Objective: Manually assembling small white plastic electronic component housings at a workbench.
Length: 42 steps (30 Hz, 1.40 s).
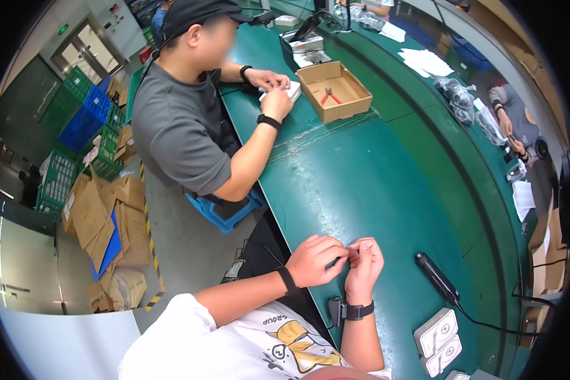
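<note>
Over the near part of the green table (335, 183), my left hand (313, 261) and my right hand (365, 269) meet, fingertips pinched together. Whatever lies between the fingers is too small and covered to make out. Both wrists wear dark bands, and a small black device (337, 311) sits beside the right one. To the right of my hands lies a black pen-shaped electric tool (437, 278) with a cable, probably an electric screwdriver. Nearer the front edge, white printed boxes (436, 335) stand close together.
Across the table a co-worker (183, 120) handles a white box (292, 92). A cardboard tray (345, 114) beside them holds red-handled pliers (329, 98). Bagged cables (456, 98) and papers lie along the far right. Flattened cartons (101, 221) and plastic crates (85, 123) stand on the left floor.
</note>
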Tool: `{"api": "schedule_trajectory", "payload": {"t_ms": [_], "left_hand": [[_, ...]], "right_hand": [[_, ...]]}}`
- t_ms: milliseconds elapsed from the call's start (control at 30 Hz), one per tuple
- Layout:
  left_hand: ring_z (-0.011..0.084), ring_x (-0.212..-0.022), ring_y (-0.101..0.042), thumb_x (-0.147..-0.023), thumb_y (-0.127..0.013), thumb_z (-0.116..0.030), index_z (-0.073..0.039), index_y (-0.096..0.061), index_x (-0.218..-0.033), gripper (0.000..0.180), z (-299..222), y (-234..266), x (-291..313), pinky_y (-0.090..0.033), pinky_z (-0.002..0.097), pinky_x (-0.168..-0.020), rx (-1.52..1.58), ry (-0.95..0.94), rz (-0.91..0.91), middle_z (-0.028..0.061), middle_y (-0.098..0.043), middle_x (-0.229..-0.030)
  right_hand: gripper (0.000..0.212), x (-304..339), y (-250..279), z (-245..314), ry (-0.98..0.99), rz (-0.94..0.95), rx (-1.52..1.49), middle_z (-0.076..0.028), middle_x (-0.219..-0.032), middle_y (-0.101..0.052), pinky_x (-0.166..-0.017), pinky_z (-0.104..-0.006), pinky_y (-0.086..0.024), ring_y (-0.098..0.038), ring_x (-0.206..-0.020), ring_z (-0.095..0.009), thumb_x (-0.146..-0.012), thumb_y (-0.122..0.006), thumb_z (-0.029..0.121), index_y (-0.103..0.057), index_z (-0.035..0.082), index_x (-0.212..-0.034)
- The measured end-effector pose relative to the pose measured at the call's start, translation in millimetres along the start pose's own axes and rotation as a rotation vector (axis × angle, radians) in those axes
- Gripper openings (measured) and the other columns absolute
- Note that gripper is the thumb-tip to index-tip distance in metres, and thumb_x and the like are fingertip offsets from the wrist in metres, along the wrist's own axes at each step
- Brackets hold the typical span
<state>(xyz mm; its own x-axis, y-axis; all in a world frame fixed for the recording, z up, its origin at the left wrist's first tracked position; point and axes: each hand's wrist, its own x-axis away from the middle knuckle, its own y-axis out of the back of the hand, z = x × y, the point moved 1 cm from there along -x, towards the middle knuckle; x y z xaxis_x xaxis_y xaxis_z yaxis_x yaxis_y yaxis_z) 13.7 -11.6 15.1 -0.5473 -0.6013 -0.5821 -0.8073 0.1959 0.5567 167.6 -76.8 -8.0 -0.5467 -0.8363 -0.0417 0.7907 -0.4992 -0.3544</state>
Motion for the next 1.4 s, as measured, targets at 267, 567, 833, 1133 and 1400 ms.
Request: {"api": "schedule_trajectory", "payload": {"t_ms": [267,567,833,1133,1400], "left_hand": [[0.0247,-0.089,-0.078,-0.093,-0.09,-0.005,-0.012,-0.084,-0.114,0.023,-1,-1,-4,-0.056,0.0395,-0.079,0.022,0.022,0.013,0.004,-0.083,-0.108],[0.0203,-0.074,-0.073,-0.092,-0.091,-0.005,-0.009,-0.083,-0.107,0.017,10,-6,-5,-0.06,0.0371,-0.072,0.197,0.225,0.004,0.0048,-0.083,-0.1],[0.0221,-0.072,-0.068,-0.092,-0.092,-0.011,-0.009,-0.08,-0.099,0.014,10,-4,-7,-0.058,0.0389,-0.069,0.237,0.269,0.031,0.0039,-0.08,-0.092],[0.0111,-0.082,-0.074,-0.106,-0.091,-0.01,-0.005,-0.082,-0.118,0.016,13,39,-2,-0.061,0.0284,-0.079,0.41,0.47,-0.007,0.004,-0.08,-0.1],[0.0117,-0.086,-0.074,-0.116,-0.079,-0.007,0.0,-0.078,-0.112,0.008,101,167,123,-0.061,0.0284,-0.081,0.268,0.841,-0.251,0.0021,-0.077,-0.098]], "right_hand": [[0.026,-7,6,6,-0.157,0.062,-0.164,-0.007,-0.112,-0.071,-0.091,-0.0355,-0.064,-0.072,-0.106,-0.019,-0.124,-0.062,0.026,-0.07,0.004,-0.111],[0.024,-6,4,8,-0.071,0.063,-0.21,-0.007,-0.114,-0.07,-0.087,-0.0309,-0.062,-0.07,-0.1,-0.015,-0.124,-0.061,0.021,-0.069,0.003,-0.111],[0.03,-6,5,6,-0.044,0.093,-0.14,-0.008,-0.114,-0.066,-0.091,-0.0361,-0.062,-0.069,-0.106,-0.02,-0.121,-0.064,0.03,-0.07,0.004,-0.107],[0.028,-6,2,11,-0.008,0.047,-0.211,-0.01,-0.11,-0.067,-0.084,-0.0372,-0.062,-0.068,-0.095,-0.019,-0.122,-0.061,0.023,-0.068,0.003,-0.104],[0.025,-7,-1,10,-0.022,0.031,-0.163,-0.009,-0.105,-0.065,-0.08,-0.037,-0.062,-0.068,-0.091,-0.019,-0.121,-0.063,0.02,-0.066,0.004,-0.103]]}}
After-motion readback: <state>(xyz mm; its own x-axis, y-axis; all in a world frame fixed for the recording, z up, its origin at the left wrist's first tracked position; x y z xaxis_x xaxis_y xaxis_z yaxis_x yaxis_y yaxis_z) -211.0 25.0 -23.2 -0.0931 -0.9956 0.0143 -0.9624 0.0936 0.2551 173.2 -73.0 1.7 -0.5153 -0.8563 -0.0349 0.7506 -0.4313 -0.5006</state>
